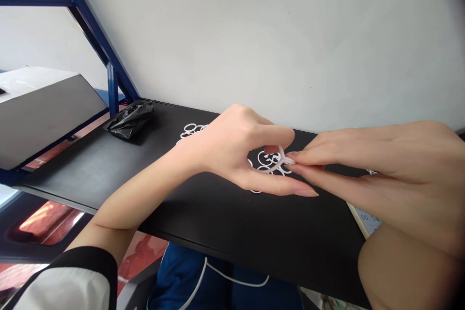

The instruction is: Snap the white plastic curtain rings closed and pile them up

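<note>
Black desk (203,223), white rings (271,164), crumpled bag (129,120)

This looks like a plain indoor work corner, a simple piecework station rather than a kitchen or a lab. A bare black worktop (109,169) stands pushed against an unadorned white wall (290,34). A blue-painted metal frame (112,82) rises at the left, beside a slanted grey board (43,116). Loose white plastic rings (192,130) and a crumpled black plastic bag (129,120) lie on the worktop. Below it the floor (141,252) is reddish.
</note>
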Demonstrator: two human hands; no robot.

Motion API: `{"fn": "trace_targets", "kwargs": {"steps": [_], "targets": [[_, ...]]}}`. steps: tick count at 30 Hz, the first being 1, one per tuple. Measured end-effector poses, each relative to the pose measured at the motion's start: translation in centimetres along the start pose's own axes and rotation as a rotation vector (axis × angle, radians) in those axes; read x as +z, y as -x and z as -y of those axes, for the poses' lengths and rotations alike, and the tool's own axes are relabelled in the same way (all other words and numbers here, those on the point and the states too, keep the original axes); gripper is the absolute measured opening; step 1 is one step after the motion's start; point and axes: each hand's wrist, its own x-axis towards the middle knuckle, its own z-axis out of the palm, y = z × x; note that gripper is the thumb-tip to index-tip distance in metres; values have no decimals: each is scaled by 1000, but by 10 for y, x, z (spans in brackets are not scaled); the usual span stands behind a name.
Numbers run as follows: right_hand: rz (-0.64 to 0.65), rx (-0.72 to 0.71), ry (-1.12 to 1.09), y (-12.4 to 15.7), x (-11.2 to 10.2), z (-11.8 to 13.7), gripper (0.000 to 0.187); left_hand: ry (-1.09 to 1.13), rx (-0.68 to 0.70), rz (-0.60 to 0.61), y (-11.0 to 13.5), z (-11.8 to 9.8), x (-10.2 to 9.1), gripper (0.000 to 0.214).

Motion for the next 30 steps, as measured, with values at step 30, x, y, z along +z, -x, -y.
{"fn": "trace_targets", "kwargs": {"steps": [30], "targets": [[-9,53,66,1,-10,-2,20,-23,-96,103,-2,-1,4,55]]}}
